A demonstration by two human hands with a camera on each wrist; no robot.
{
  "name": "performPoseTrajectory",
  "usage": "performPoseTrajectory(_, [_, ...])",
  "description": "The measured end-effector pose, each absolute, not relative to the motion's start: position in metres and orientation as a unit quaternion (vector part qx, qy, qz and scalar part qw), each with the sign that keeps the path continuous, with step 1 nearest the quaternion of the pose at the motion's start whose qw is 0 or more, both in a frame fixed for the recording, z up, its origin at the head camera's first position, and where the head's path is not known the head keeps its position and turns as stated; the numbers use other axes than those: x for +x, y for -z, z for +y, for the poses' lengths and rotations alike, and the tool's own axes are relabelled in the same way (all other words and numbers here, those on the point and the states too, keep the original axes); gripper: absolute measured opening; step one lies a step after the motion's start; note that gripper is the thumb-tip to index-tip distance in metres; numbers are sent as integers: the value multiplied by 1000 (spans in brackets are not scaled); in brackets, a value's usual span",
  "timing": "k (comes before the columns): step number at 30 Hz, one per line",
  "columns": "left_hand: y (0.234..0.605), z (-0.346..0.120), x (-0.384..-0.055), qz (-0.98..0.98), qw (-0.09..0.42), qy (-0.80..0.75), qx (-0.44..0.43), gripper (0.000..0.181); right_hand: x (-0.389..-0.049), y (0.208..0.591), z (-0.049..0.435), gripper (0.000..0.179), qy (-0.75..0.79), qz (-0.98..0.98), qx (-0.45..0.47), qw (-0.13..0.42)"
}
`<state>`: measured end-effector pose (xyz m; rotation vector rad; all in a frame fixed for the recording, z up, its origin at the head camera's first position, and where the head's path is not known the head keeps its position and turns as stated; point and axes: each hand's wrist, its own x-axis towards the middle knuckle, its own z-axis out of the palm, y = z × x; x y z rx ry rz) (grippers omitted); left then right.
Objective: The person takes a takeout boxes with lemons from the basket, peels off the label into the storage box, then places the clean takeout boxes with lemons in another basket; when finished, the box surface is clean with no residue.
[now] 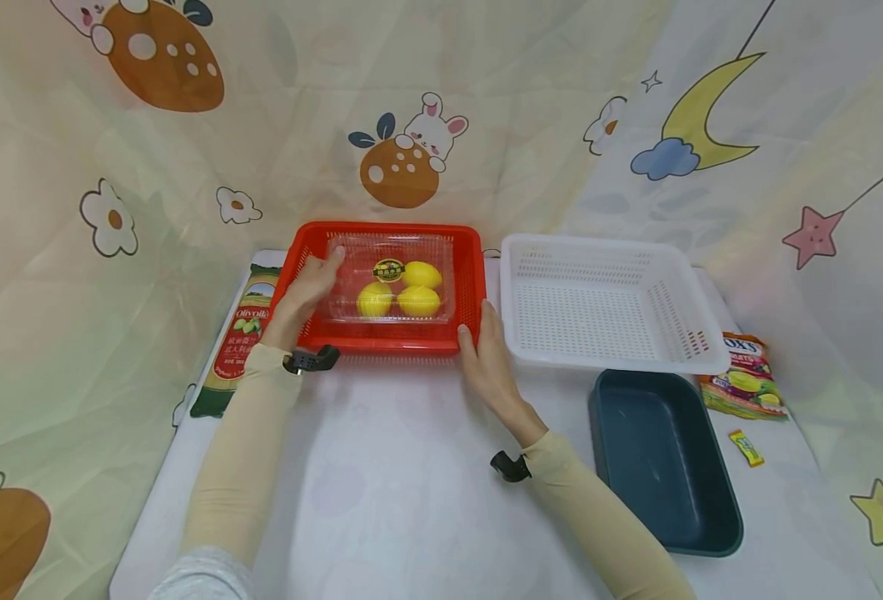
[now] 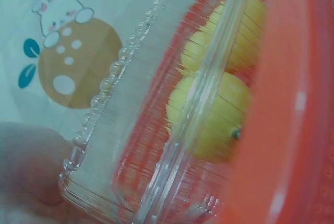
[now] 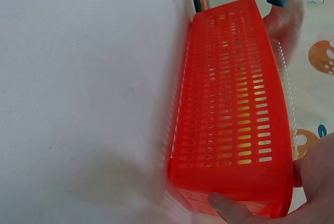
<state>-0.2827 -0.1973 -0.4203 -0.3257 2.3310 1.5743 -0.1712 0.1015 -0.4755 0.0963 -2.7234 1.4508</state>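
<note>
A clear plastic clamshell box (image 1: 344, 304) with three lemons (image 1: 421, 301) and a black-and-yellow label (image 1: 389, 270) sits within the red basket (image 1: 389, 343), its lid up near the rim. My left hand (image 1: 310, 287) holds the left end of the box, thumb on the lid. In the left wrist view, that hand (image 2: 28, 174) is partly cut off at the box's beaded edge. My right hand (image 1: 490, 364) grips the basket at its front right corner. The right wrist view shows the thumb (image 3: 229, 209) against the outer wall.
Right of the red basket stands a white basket (image 1: 599, 363); a dark blue-green bin (image 1: 666, 467) is before it. A snack bag (image 1: 745, 379) and a small yellow packet (image 1: 745, 447) lie far right. An Olivoilà pasta pack (image 1: 235, 346) lies at left. Printed cloth (image 1: 524, 125) hangs behind.
</note>
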Motion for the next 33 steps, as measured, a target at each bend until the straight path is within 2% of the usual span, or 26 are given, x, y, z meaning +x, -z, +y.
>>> performPoseTrajectory(6, [399, -198, -275, 823, 161, -532, -117, 80, -171, 476, 101, 72, -473, -880, 29, 28])
performPoseTrajectory(17, [359, -195, -255, 832, 166, -523, -78, 76, -171, 477, 103, 72, -474, -879, 36, 34])
performPoseTrajectory(25, [342, -197, -230, 841, 179, -502, -96, 92, -172, 478, 103, 74, -469, -881, 40, 43])
performPoseTrajectory(33, [337, -202, -201, 852, 168, -490, -76, 91, -172, 479, 103, 72, -467, -882, 45, 51])
